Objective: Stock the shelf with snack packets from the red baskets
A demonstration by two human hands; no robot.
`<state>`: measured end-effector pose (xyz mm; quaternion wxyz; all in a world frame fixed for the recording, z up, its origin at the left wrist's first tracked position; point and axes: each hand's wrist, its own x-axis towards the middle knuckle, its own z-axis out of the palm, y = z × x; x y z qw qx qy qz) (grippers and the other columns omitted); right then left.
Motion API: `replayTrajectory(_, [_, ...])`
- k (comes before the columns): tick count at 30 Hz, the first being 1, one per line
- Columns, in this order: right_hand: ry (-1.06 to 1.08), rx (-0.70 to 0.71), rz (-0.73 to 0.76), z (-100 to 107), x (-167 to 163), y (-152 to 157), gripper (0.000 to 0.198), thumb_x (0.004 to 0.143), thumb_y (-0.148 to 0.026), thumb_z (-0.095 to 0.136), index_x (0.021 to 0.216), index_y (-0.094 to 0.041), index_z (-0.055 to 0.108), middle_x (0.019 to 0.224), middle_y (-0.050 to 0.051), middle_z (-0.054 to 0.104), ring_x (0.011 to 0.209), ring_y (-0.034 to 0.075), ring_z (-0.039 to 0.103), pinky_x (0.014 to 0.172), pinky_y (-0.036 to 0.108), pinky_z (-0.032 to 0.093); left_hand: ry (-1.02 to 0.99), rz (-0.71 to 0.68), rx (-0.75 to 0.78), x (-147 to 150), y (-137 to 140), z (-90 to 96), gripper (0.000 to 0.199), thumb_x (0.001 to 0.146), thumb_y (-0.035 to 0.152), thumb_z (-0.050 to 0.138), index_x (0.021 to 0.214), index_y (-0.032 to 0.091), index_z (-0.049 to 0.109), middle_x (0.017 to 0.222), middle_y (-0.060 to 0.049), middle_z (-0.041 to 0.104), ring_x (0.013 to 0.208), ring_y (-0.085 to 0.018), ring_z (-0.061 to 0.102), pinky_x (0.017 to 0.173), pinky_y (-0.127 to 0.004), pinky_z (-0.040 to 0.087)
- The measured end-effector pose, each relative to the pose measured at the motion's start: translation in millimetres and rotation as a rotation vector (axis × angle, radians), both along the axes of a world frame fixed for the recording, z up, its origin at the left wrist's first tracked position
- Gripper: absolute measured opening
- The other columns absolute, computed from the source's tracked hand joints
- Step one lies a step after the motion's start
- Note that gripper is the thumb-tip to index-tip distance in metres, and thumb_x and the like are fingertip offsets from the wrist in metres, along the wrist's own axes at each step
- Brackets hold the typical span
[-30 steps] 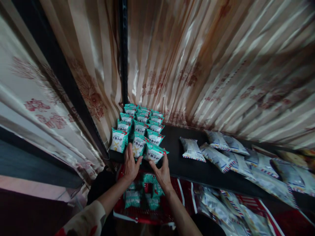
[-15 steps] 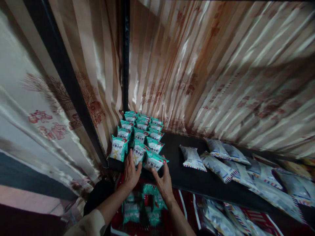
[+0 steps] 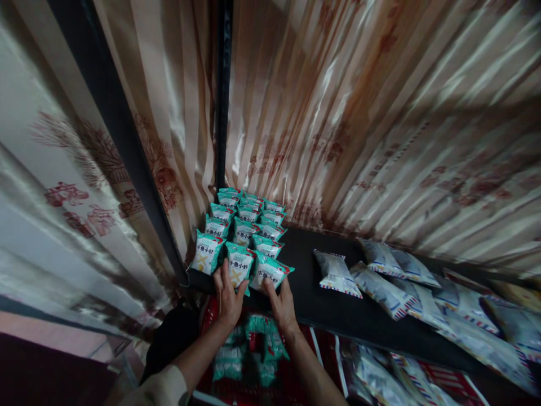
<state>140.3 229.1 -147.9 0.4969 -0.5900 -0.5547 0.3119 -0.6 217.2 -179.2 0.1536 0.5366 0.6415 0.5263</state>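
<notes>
Small green-and-white snack bags [image 3: 217, 228] stand upright in rows at the left end of a black shelf. My left hand [image 3: 229, 295] grips the lower part of the middle front bag [image 3: 239, 264], fingers on its left side and thumb at its lower right. My right hand [image 3: 282, 304] holds the right front bag [image 3: 269, 269], thumb on its face and fingers round its right edge. That bag tilts slightly. Beside the left hand, the left front bag [image 3: 205, 251] stands untouched.
Further right on the black shelf [image 3: 304, 282] lie several white bags with striped edges [image 3: 382, 290]. Below the shelf, a red box holds more green bags [image 3: 228, 363]. Pleated curtains [image 3: 338, 113] hang behind, and dark posts [image 3: 223, 101] rise at the left.
The middle front bag stands straighter and shows more of its face, with my left hand closed on it. My right hand keeps its hold on the right bag. The view has shifted slightly.
</notes>
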Motion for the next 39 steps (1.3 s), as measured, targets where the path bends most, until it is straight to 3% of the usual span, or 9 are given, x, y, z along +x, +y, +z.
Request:
replayTrajectory(9, [0.01, 0.0, 0.013, -11.0, -1.4, -7.8, 0.052, 0.074, -0.05, 0.062, 0.114, -0.017, 0.055, 0.11, 0.01, 0.063, 0.103, 0.026, 0.057, 0.093, 0.042, 0.045, 0.088, 0.015, 0.033, -0.6, -0.8, -0.7, 0.07, 0.087, 0.043, 0.051, 0.145, 0.022, 0.016, 0.139, -0.018, 0.029, 0.132, -0.033, 0.033, 0.104, -0.053, 0.035])
replayTrajectory(14, [0.02, 0.015, 0.027, -16.5, -0.6, -11.1, 0.065, 0.07, -0.049, 0.067, 0.124, -0.018, 0.049, 0.115, 0.01, 0.062, 0.113, 0.028, 0.054, 0.098, 0.045, 0.041, 0.093, -0.033, 0.042, -1.8, -5.1, -0.9, 0.07, 0.089, 0.041, 0.048, 0.146, 0.021, 0.011, 0.143, -0.018, 0.025, 0.134, -0.031, 0.029, 0.106, -0.051, 0.033])
replayTrajectory(20, [0.018, -0.02, -0.08, -14.4, -0.1, -25.2, 0.083, 0.068, -0.055, 0.065, 0.135, -0.014, 0.037, 0.14, 0.017, 0.042, 0.131, 0.032, 0.036, 0.109, 0.051, 0.026, 0.141, -0.054, 0.077, -3.3, -16.2, 2.3, 0.068, 0.09, 0.035, 0.047, 0.146, 0.02, 0.012, 0.145, -0.018, 0.023, 0.137, -0.029, 0.024, 0.109, -0.05, 0.031])
replayTrajectory(25, [0.022, 0.078, -0.128, -4.1, 2.9, -62.1, 0.056, 0.085, -0.048, 0.047, 0.131, -0.017, 0.042, 0.135, 0.015, 0.047, 0.126, 0.028, 0.044, 0.106, 0.048, 0.032, 0.176, -0.133, 0.085, -1.7, -46.1, 6.3, 0.053, 0.093, 0.024, 0.037, 0.143, 0.018, 0.021, 0.144, -0.017, 0.027, 0.137, -0.026, 0.026, 0.11, -0.048, 0.031])
replayTrajectory(29, [-0.017, 0.056, -0.16, -13.0, 9.4, -93.9, 0.047, 0.087, -0.046, 0.046, 0.123, -0.017, 0.049, 0.124, 0.014, 0.056, 0.116, 0.027, 0.052, 0.1, 0.048, 0.039, 0.169, -0.236, 0.007, 1.2, -79.7, -0.3, 0.046, 0.092, 0.02, 0.033, 0.139, 0.017, 0.031, 0.143, -0.016, 0.029, 0.136, -0.024, 0.03, 0.109, -0.046, 0.032])
replayTrajectory(32, [-0.071, 0.043, -0.114, -21.9, 11.2, -108.9, 0.039, 0.086, -0.044, 0.049, 0.114, -0.017, 0.056, 0.115, 0.013, 0.061, 0.108, 0.026, 0.056, 0.095, 0.046, 0.044, 0.139, -0.228, -0.042, -0.2, -93.9, -4.1, 0.043, 0.091, 0.019, 0.033, 0.134, 0.016, 0.04, 0.14, -0.016, 0.032, 0.132, -0.024, 0.036, 0.108, -0.045, 0.035])
replayTrajectory(35, [-0.16, 0.11, -0.012, -22.1, 5.4, -113.9, 0.03, 0.086, -0.038, 0.05, 0.106, -0.019, 0.061, 0.106, 0.011, 0.065, 0.102, 0.025, 0.06, 0.091, 0.044, 0.048, 0.122, -0.152, -0.024, -10.7, -89.1, 3.7, 0.041, 0.089, 0.017, 0.034, 0.128, 0.015, 0.045, 0.137, -0.016, 0.033, 0.129, -0.024, 0.039, 0.107, -0.045, 0.035])
replayTrajectory(39, [-0.29, 0.223, 0.163, -11.0, -16.8, -104.8, 0.027, 0.089, -0.028, 0.047, 0.11, -0.021, 0.063, 0.109, 0.01, 0.064, 0.104, 0.022, 0.061, 0.092, 0.041, 0.05, 0.15, 0.02, 0.058, -39.0, -56.2, 31.1, 0.039, 0.088, 0.017, 0.039, 0.126, 0.019, 0.049, 0.139, -0.013, 0.032, 0.133, -0.025, 0.032, 0.11, -0.046, 0.029])
